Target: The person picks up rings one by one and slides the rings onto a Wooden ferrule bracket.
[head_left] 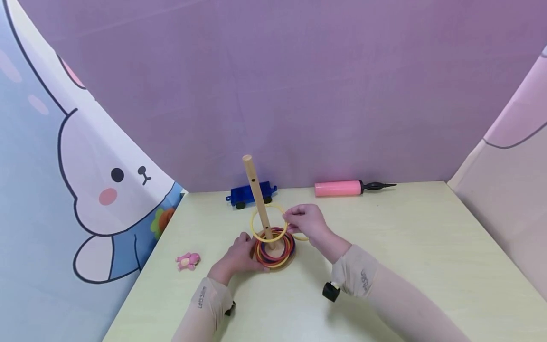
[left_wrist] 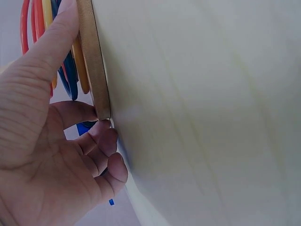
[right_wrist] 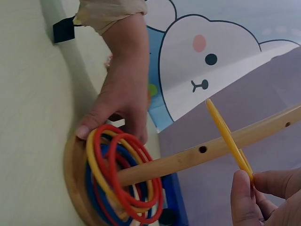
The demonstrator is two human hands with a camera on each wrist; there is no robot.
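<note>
A wooden ring-toss stand (head_left: 258, 199) stands upright on the table. Several red, yellow and blue rings (right_wrist: 115, 183) lie stacked around the post's foot. My left hand (head_left: 240, 254) grips the stand's round base (left_wrist: 96, 80) by its edge, thumb on one side and a finger against the rim. Between thumb and fingertips, my right hand (head_left: 308, 221) pinches a yellow ring (right_wrist: 225, 134), held tilted above the stack. The post appears to pass through that ring. Part of another yellow ring (head_left: 301, 238) shows behind the right hand, the rest hidden.
A blue toy wagon (head_left: 242, 195) sits behind the stand, near the purple backdrop. To its right lies a pink hand pump (head_left: 338, 188) with a black nozzle. A small pink toy figure (head_left: 188, 261) lies left of the left hand.
</note>
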